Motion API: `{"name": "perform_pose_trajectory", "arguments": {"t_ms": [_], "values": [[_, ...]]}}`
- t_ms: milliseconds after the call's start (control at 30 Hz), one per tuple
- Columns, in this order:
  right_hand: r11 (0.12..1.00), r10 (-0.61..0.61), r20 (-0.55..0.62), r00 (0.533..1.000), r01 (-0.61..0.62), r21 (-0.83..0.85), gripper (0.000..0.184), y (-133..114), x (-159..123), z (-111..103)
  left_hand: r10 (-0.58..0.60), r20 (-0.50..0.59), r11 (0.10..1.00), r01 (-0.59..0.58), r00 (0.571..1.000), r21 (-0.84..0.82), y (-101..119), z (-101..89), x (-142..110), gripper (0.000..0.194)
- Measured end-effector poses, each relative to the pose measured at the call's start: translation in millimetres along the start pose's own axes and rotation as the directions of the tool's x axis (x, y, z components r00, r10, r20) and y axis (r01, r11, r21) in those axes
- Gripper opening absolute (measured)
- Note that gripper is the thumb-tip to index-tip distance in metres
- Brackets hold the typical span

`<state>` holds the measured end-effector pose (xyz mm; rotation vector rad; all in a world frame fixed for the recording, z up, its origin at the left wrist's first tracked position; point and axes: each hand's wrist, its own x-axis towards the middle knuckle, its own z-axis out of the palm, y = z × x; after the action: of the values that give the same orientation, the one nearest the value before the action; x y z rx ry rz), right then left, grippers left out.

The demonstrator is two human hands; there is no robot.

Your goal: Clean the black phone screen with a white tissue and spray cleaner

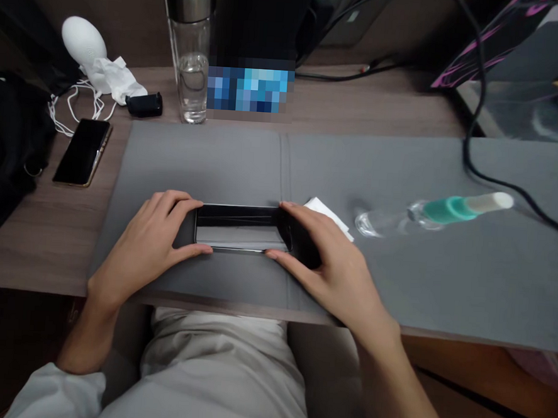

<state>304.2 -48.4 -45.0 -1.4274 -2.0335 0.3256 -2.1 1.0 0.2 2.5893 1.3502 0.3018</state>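
A dark smartphone with a glossy, reflective screen lies sideways over the grey desk mat. My left hand grips its left end, thumb on the near edge and fingers on the far edge. At the other end my right hand holds it the same way. Just beyond my right fingers is a folded white cloth or tissue, partly hidden by that hand. Farther right stands a clear spray bottle with a teal collar and a white top.
A second phone lies at the left near a black bag. Behind the mat stand a glass water bottle and a white rounded device with cords and crumpled tissue. A black cable crosses the right side.
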Motion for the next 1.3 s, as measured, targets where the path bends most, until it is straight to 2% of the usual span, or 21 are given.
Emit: {"name": "perform_pose_trajectory", "arguments": {"t_ms": [800, 1300], "values": [[1.000, -0.022, 0.012, 1.000, 0.022, -0.006, 0.064, 0.0, 0.9, -0.6, 0.014, -0.001, 1.000, -0.014, 1.000, 0.023, -1.2, 0.7, 1.7, 0.066], [0.999, -0.030, 0.008, 1.000, 0.031, -0.029, 0.061, -3.6, 1.6, -3.0, 0.002, 0.009, 1.000, -0.002, 1.000, -0.019, -1.8, 1.6, 1.5, 0.065]]}}
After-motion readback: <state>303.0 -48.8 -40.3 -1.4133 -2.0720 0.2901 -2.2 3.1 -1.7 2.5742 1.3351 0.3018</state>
